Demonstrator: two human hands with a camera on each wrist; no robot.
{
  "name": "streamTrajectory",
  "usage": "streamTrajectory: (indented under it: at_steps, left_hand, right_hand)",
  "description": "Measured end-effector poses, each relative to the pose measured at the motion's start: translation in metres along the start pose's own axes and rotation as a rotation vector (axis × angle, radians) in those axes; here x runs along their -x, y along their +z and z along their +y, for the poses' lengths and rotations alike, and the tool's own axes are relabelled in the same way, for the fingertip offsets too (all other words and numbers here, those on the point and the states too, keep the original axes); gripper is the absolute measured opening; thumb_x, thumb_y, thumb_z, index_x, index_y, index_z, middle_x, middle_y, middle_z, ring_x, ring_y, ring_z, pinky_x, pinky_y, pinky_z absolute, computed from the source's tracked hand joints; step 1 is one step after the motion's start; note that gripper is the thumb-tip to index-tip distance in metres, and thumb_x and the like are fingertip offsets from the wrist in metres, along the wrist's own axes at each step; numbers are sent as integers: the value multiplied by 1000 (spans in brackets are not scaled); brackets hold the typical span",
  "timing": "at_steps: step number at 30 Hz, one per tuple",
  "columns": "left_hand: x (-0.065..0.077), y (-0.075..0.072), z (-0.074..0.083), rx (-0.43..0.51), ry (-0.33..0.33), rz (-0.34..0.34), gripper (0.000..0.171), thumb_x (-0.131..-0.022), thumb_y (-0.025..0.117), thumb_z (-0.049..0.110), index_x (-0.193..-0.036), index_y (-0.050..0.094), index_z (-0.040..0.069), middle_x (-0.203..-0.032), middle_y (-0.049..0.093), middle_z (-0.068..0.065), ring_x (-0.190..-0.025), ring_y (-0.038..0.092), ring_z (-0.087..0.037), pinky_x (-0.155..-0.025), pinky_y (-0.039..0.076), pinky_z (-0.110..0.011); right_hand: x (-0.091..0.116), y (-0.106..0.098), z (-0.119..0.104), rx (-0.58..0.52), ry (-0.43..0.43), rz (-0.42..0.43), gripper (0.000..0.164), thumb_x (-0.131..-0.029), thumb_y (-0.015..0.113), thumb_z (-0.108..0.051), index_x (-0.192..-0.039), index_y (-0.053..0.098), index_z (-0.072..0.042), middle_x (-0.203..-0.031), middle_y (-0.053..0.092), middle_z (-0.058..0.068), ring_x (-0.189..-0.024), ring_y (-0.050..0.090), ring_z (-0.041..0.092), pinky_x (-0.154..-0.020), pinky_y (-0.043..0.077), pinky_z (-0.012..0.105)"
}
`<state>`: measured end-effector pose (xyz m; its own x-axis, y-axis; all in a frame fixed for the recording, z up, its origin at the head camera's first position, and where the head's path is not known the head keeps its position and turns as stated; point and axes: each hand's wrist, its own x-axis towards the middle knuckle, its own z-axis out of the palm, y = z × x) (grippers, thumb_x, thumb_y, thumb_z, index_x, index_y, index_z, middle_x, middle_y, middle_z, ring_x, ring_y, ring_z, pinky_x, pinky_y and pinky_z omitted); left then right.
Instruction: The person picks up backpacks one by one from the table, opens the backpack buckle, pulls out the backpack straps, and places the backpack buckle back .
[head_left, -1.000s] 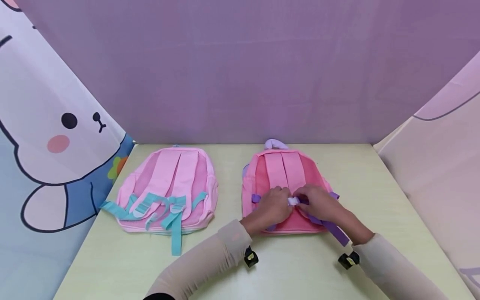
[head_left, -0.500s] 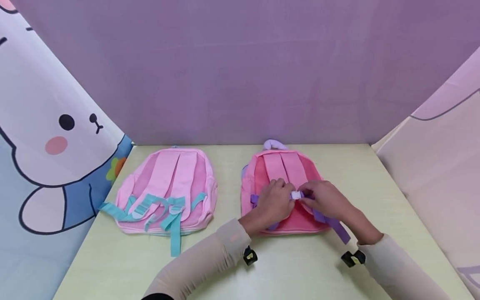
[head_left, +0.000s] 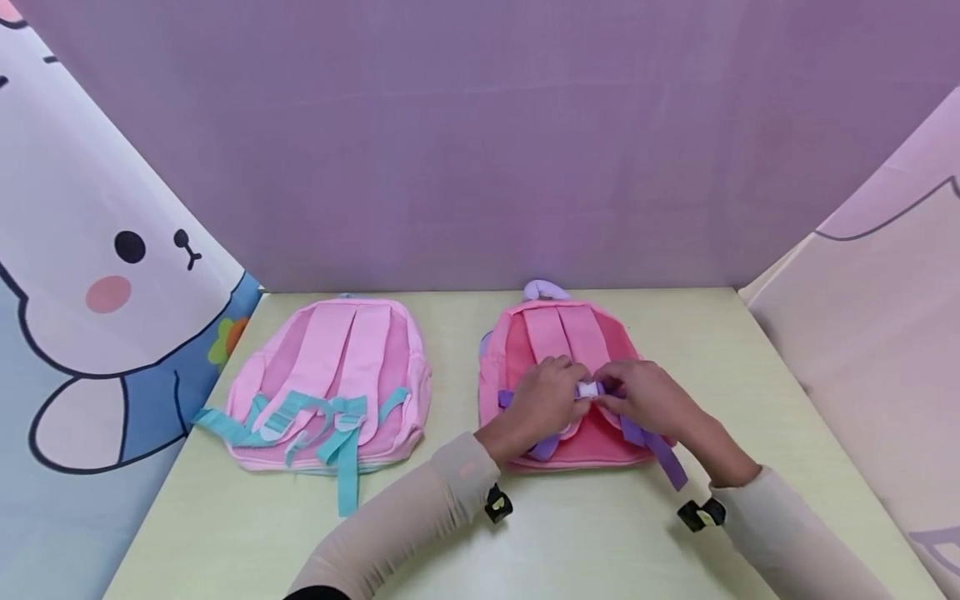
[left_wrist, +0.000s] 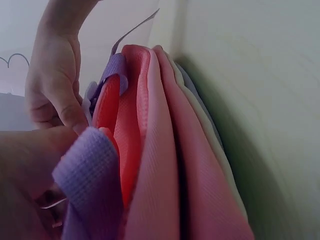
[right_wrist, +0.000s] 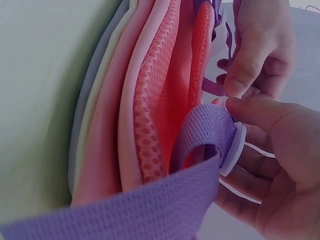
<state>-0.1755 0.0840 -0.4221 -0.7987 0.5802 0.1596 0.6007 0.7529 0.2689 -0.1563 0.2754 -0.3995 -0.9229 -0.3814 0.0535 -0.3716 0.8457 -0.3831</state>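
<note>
A pink backpack [head_left: 607, 446] lies back side up on the table at right. Across its shoulder straps, a small white buckle [head_left: 588, 389] sits between both hands. My left hand [head_left: 542, 406] pinches the buckle's left end, and my right hand [head_left: 651, 398] pinches its right end. Fingers hide part of the buckle. From the backpack's lower right hangs a purple webbing strap [head_left: 666, 463]. In the left wrist view, purple webbing [left_wrist: 92, 165] loops close to my left hand. A white strap adjuster [right_wrist: 234, 150] shows beside my right hand in the right wrist view.
A lighter pink backpack [head_left: 408, 358] with teal straps [head_left: 348, 471] lies to the left, straps up. One teal strap end reaches onto the table [head_left: 570, 542]. A purple backdrop [head_left: 480, 150] rises behind, with printed cloth [head_left: 75, 317] along the left side.
Both hands have lifted the buckle slightly from its position one second ago. More of it showed half a second ago. The purple strap end has swung a little left.
</note>
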Motion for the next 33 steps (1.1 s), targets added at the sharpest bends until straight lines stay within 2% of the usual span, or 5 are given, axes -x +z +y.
streamTrajectory:
  at_steps: [7, 14, 20, 24, 33]
  left_hand:
    - [0, 1, -4, 91, 0, -18, 35, -91, 76, 38, -120, 71, 20, -107, 69, 4, -90, 59, -7, -80, 53, -14]
    - [1, 4, -8, 137, 33, 37, 29, -90, 76, 33, -114, 73, 17, -103, 70, 3, -86, 59, -7, -74, 51, -11]
    - [-1, 6, -9, 149, 62, 76, 26, -88, 77, 31, -109, 73, 16, -99, 70, 4, -83, 58, -6, -70, 49, -9]
    - [-2, 7, -9, 157, 43, 62, 26, -88, 77, 31, -109, 74, 16, -98, 69, 4, -82, 57, -6, -70, 50, -10]
    - [-4, 5, -9, 92, 41, 37, 31, -89, 76, 38, -112, 73, 17, -103, 71, 4, -86, 60, -6, -76, 54, -13]
  right_hand:
    - [0, 4, -1, 27, 5, -3, 30, -85, 82, -19, -112, 74, -6, -90, 71, 1, -77, 60, 11, -73, 59, 34]
    - [0, 9, -3, 80, -13, 21, 31, -85, 82, -22, -111, 74, -8, -85, 67, -2, -71, 56, 9, -68, 54, 28]
    - [0, 8, -3, 89, -5, 19, 33, -85, 82, -22, -113, 74, -8, -85, 68, -2, -71, 56, 9, -68, 55, 28]
    - [-1, 9, -4, 97, -14, 25, 32, -85, 81, -23, -112, 74, -8, -84, 67, -2, -70, 55, 9, -67, 53, 27]
    - [-3, 11, -5, 105, -28, 30, 33, -84, 81, -23, -112, 75, -8, -83, 68, -2, -68, 54, 8, -67, 53, 26]
